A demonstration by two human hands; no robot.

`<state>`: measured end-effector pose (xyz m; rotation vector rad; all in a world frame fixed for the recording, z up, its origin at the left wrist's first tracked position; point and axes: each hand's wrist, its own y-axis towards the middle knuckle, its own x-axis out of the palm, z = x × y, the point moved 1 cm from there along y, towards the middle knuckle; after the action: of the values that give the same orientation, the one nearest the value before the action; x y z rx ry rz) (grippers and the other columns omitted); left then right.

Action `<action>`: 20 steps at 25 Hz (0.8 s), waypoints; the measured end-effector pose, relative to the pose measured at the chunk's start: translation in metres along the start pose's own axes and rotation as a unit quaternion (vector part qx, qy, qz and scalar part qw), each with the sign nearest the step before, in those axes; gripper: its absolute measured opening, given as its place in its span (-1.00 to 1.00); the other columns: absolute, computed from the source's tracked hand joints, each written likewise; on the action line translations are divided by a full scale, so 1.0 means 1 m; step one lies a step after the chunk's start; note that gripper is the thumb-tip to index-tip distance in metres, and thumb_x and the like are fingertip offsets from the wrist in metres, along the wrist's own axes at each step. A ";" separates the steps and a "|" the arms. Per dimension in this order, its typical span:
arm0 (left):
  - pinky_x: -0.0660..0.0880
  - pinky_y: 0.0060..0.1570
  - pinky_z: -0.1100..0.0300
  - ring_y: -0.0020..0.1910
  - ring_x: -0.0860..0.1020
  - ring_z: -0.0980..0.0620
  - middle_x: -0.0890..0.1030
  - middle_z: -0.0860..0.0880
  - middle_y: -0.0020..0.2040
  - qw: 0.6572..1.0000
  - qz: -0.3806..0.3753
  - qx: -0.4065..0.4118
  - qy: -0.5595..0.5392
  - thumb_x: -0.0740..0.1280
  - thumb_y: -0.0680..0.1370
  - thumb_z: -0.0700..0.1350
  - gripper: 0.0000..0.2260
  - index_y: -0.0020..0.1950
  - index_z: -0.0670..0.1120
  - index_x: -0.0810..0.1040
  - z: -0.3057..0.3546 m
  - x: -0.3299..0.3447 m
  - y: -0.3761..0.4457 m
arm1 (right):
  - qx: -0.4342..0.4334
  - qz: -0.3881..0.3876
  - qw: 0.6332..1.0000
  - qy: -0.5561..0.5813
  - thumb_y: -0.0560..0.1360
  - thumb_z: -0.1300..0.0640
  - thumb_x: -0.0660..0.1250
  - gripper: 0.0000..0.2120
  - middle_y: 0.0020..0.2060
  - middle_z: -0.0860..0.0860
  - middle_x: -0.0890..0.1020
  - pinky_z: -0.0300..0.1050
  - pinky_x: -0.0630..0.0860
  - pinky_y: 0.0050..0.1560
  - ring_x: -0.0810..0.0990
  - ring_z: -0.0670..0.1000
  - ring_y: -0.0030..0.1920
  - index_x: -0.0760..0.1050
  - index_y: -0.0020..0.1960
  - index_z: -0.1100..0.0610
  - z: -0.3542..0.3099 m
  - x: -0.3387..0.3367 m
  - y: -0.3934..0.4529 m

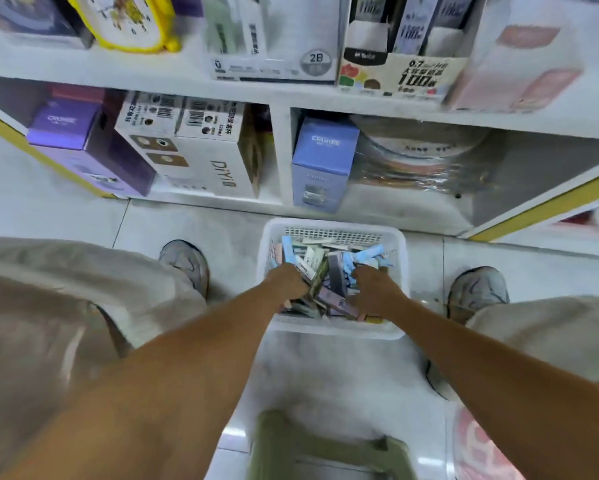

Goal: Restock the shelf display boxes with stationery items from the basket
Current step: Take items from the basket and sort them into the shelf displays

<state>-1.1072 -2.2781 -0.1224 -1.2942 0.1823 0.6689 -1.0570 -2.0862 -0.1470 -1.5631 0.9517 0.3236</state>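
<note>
A white plastic basket (332,226) stands on the floor between my feet, heaped with several small stationery packs (336,275) in blue, white, purple and green. Both my hands reach down into it. My left hand (287,282) is in the left side of the pile, its fingers buried among the packs. My right hand (372,289) is in the right side, fingers curled down into the packs beside blue ones. Motion blur hides whether either hand grips a pack. Display boxes (395,74) marked 2B and 100 stand on the upper shelf.
White shelving (277,154) faces me, its low compartments holding purple and blue cartons, a DIYI box and a stack of wrapped discs. A yellow clock (125,19) sits at top left. A green stool (326,445) lies below me. My shoes flank the basket.
</note>
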 end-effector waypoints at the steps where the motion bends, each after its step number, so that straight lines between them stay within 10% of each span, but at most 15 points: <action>1: 0.58 -0.04 0.03 0.09 0.62 -0.22 0.61 -0.25 0.08 0.996 0.009 -0.026 -0.090 0.36 0.55 -0.13 -0.73 0.18 -0.27 0.54 -0.002 0.008 0.007 | -0.003 0.004 1.000 0.011 0.48 -0.08 0.45 -0.30 0.41 0.16 0.43 0.03 0.43 0.34 0.42 0.19 0.40 0.30 0.49 0.18 -0.003 0.009 0.001; 6: 0.62 0.06 0.02 0.06 0.62 -0.18 0.62 -0.18 0.14 0.928 0.080 -0.118 -0.345 0.51 0.36 0.11 -0.36 0.30 -0.24 0.49 0.006 0.026 0.032 | -0.040 0.080 0.995 0.034 0.45 -0.12 0.47 -0.16 0.39 0.19 0.34 0.06 0.44 0.27 0.39 0.23 0.37 0.17 0.53 0.23 -0.025 0.038 0.006; 9: 0.54 0.14 0.00 0.18 0.51 -0.19 0.50 -0.19 0.21 0.945 0.135 -0.190 -0.229 0.47 0.25 0.33 -0.12 0.34 -0.23 0.38 0.021 0.032 0.045 | -0.022 0.105 0.992 0.067 0.47 -0.09 0.43 -0.28 0.35 0.17 0.36 0.13 0.49 0.23 0.44 0.24 0.32 0.24 0.51 0.14 -0.027 0.042 0.012; 13: 0.38 0.20 0.01 0.29 0.30 -0.21 0.32 -0.26 0.34 0.954 0.151 -0.228 -0.125 0.51 0.36 0.15 -0.27 0.38 -0.14 0.32 0.030 0.039 0.056 | 0.014 0.103 0.992 0.074 0.47 0.05 0.41 -0.45 0.28 0.12 0.44 0.04 0.54 -0.01 0.54 0.23 0.22 0.35 0.41 0.08 -0.020 0.038 0.018; 20: 0.41 0.27 -0.07 0.29 0.44 -0.17 0.58 -0.06 0.23 0.975 0.134 -0.093 -0.150 0.48 0.38 0.22 -0.39 0.34 0.02 0.43 0.012 0.043 0.062 | 0.013 0.108 0.990 0.093 0.47 -0.02 0.44 -0.49 0.21 0.14 0.47 0.02 0.52 0.01 0.56 0.21 0.15 0.40 0.31 0.16 -0.020 0.039 0.025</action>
<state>-1.1096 -2.2442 -0.1913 -1.3401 0.0468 1.1252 -1.0562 -2.1180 -0.1858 -1.4882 1.2703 0.3186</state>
